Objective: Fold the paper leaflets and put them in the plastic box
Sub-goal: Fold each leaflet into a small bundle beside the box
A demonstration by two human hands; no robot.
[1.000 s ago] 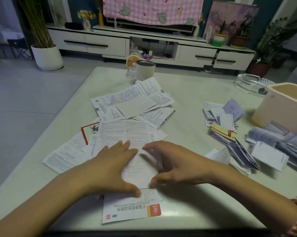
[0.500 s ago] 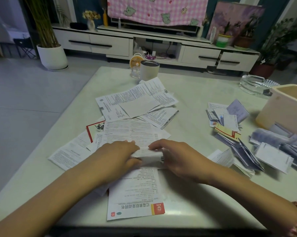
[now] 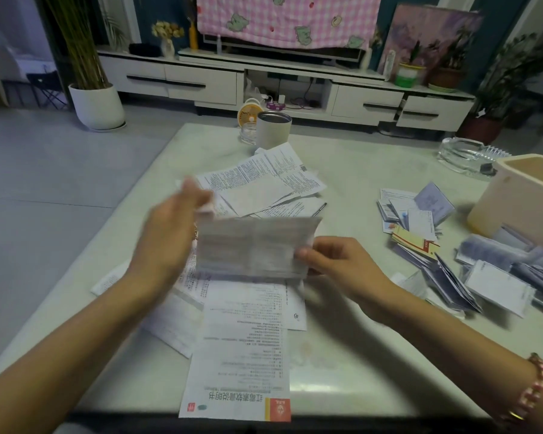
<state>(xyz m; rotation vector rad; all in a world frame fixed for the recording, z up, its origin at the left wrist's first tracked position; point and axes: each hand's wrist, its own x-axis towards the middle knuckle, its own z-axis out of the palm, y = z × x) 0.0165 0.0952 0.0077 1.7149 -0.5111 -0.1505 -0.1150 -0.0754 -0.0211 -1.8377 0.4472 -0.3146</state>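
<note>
Pinched leaflet (image 3: 254, 245) at its right edge with right hand (image 3: 335, 264); could not tell grip of blurred left hand (image 3: 166, 236). Likely needed corners aligned before creasing.

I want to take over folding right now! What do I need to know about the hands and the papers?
Hands: the right hand pinches the right edge of a leaflet, held up above the table. The left hand is at its left edge, too blurred to judge the grip.
Things: the plastic box stands at the table's right; its inside is hidden.
Done: folded leaflets lie in heaps beside the box.
Left: finish folding the held one, fold the flat leaflets mid-table and the long leaflet with the red-and-yellow band, then put everything in the box.
</note>
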